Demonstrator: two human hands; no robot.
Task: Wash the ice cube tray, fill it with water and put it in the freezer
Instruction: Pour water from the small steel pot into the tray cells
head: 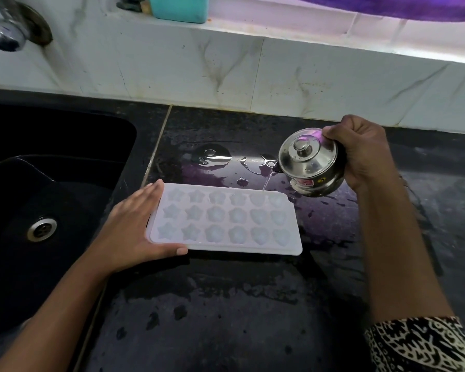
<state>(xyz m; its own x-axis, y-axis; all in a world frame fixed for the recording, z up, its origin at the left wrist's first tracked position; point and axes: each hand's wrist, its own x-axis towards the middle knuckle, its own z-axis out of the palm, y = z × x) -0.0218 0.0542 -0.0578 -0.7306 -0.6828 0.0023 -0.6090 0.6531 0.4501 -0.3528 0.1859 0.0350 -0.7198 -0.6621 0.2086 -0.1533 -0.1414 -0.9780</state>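
The black sink [65,124] fills the frame's nine o'clock side. Its basin shows only a steel drain [41,229], and a chrome tap [6,33] hangs at eleven o'clock of it.

The left hand [134,226] lies at nine o'clock of the ice cube tray [223,221]. Its fingers are straight and pressed together along the tray's left short edge, and the thumb is stretched along the near edge.

The tray rests flat on the dark wet countertop [226,304], just right of the sink. It is translucent white, with three rows of six moulds: stars on the left, flowers in the middle, hearts on the right. The moulds look glossy, but how much water each holds cannot be told.

A puddle [215,157] shines on the counter at twelve o'clock of the tray. A teal container [179,8] stands on the ledge at the frame's twelve o'clock, its contents hidden.

At two o'clock of the tray the right hand [365,154] grips a small steel pot [310,162], fingers curled over its far side. The pot is tipped towards the tray, and its knobbed lid faces the camera. A thin stream of water [266,182] runs from its lower rim into a heart mould in the far row. A patterned sleeve [419,345] shows at five o'clock.
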